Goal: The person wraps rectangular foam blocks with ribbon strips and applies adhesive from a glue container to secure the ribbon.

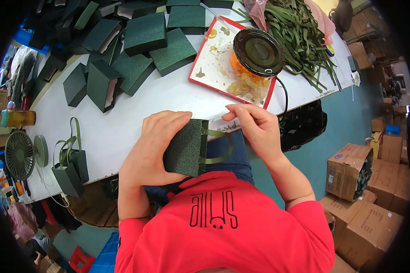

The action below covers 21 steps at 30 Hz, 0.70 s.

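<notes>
My left hand (156, 141) is wrapped round a dark green patterned box (183, 150), tipped on its side at the table's front edge. A green ribbon loop (222, 159) hangs from the box's open side, facing right. Just right of it, my right hand (256, 125) is raised with thumb and fingers pinched together; whether anything is between the fingertips cannot be made out. Beyond that hand stands a round black-topped pot (258, 52) with amber glue-like stuff round its base, on a red-rimmed white tray (200, 73).
Many green boxes (146, 34) are heaped at the back left. Loose green ribbons (296, 36) pile up at the back right. Two boxes with ribbon handles (68, 175) stand at the left edge by a small fan (19, 154). Cardboard cartons (348, 170) stand on the right.
</notes>
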Each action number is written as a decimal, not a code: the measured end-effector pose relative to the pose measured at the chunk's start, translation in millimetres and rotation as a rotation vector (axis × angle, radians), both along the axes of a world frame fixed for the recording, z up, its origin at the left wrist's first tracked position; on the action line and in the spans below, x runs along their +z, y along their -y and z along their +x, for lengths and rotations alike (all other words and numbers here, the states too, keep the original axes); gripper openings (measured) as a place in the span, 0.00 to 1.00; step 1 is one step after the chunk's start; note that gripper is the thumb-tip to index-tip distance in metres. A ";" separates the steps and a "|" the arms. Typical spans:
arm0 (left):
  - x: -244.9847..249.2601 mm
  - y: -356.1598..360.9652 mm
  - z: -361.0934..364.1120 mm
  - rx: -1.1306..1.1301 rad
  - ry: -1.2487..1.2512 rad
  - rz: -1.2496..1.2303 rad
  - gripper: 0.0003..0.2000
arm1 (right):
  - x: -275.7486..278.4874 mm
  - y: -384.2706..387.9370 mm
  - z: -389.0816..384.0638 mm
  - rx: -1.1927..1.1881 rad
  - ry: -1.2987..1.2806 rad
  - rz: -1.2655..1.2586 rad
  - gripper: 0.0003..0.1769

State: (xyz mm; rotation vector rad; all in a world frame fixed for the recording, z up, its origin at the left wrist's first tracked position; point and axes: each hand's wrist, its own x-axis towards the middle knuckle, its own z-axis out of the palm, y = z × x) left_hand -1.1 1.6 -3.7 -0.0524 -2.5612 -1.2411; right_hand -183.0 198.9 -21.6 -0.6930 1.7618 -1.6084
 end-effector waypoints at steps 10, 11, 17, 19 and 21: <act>5.3 -9.9 -6.5 -0.045 -0.009 -0.125 0.45 | 14.4 7.8 18.6 0.188 -0.093 0.229 0.10; 6.7 -11.0 -7.0 -0.048 0.011 -0.144 0.45 | 13.5 8.0 17.2 0.213 -0.050 0.252 0.10; 8.7 -9.0 -5.3 0.000 0.053 -0.168 0.45 | 21.2 1.5 4.5 -0.035 0.046 0.201 0.04; 6.9 -6.6 -3.1 0.044 0.031 -0.156 0.46 | 17.3 -3.5 2.9 -0.217 -0.094 0.125 0.06; 4.9 -6.8 -3.1 0.050 0.017 -0.152 0.45 | 9.1 -8.5 3.4 -0.326 -0.224 0.054 0.08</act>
